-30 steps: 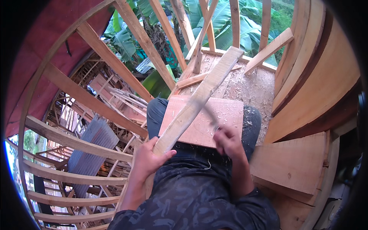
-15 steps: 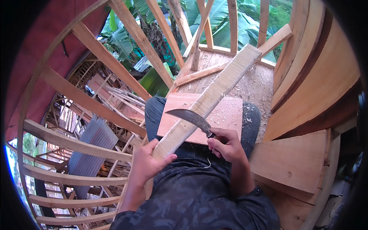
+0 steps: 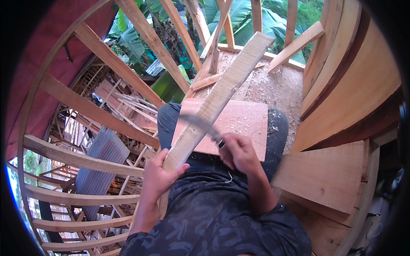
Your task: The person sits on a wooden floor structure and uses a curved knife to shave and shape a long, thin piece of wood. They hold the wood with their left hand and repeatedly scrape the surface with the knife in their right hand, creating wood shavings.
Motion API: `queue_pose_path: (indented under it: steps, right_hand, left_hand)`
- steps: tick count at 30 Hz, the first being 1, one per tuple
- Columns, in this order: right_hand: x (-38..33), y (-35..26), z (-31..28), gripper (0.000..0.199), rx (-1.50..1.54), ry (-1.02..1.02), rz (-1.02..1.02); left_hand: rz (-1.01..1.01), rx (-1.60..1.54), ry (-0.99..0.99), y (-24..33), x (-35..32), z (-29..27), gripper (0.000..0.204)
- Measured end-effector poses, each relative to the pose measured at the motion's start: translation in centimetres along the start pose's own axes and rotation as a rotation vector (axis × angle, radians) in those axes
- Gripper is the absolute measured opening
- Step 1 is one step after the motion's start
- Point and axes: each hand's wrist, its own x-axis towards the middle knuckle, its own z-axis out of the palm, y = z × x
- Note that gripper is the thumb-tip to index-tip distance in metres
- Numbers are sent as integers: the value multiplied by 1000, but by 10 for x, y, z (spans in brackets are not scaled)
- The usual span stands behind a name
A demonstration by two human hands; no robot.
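Note:
My left hand is wrapped round the near end of a long pale wooden plank, which slants away to the upper right. In my right hand is the dark handle of a curved knife. Its blade, smeared by motion, lies across the plank's face and points left. Beneath the plank, a flat reddish board rests over my lap, dotted with wood shavings. Whether the blade touches the wood I cannot tell.
Shavings litter the plywood floor ahead. Slatted wooden framing curves along the left, with a corrugated metal sheet beyond. Tall curved planks and a broad board stand at the right. Banana leaves show past the far posts.
The plank's far end has swung left and now points more steeply away. My right hand has moved a little left with the knife, its blade lower along the plank.

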Motion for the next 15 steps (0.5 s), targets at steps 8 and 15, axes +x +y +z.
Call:
queue_pose_path:
  steps: [8, 15]
  right_hand:
    - [-11, 1, -27, 28, 70, -155, 65]
    - [-8, -2, -26, 25, -151, -225, 14]
  left_hand:
    - [24, 46, -17, -3, -1, 2, 46]
    - [6, 99, -34, -5, -2, -1, 47]
